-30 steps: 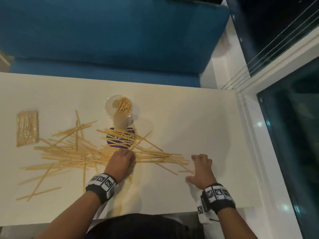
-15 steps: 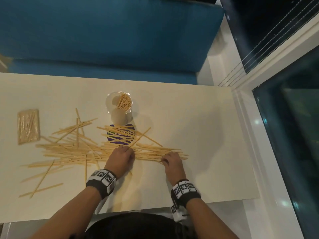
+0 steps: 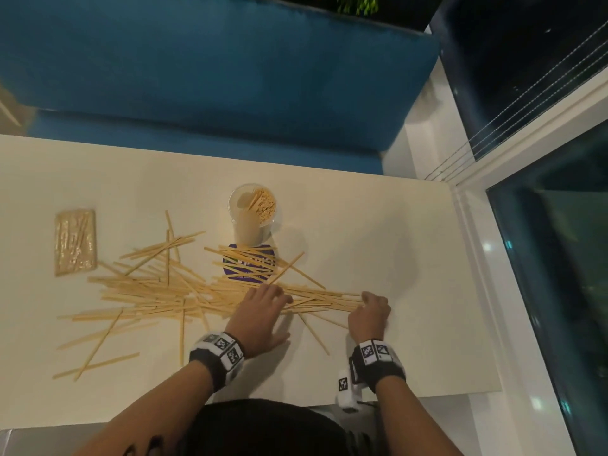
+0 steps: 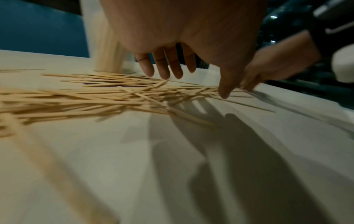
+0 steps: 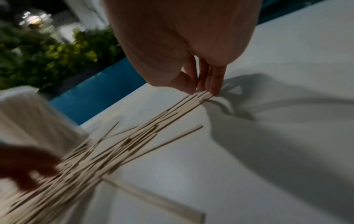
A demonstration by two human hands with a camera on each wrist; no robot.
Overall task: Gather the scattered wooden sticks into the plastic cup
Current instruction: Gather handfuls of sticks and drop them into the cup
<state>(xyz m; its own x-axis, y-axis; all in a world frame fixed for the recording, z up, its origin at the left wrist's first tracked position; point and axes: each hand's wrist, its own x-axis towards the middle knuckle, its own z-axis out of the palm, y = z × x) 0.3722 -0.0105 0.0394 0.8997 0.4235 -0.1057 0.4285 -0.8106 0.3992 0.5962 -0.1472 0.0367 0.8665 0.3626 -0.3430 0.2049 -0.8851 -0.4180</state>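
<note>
wooden sticks (image 3: 171, 294) lie scattered across the white table (image 3: 411, 258), some standing in the plastic cup (image 3: 251, 212) behind the pile. left hand (image 3: 261, 311), fingers spread, rests on the sticks; right hand (image 3: 370, 312) pinches their right ends with fingers (image 5: 212, 81) and thumb.

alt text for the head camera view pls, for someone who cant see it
Seen from above, a person's left hand and right hand rest on a pile of wooden sticks scattered across a pale table. Behind the pile stands a clear plastic cup already holding some sticks, with a blue bench beyond.
</note>
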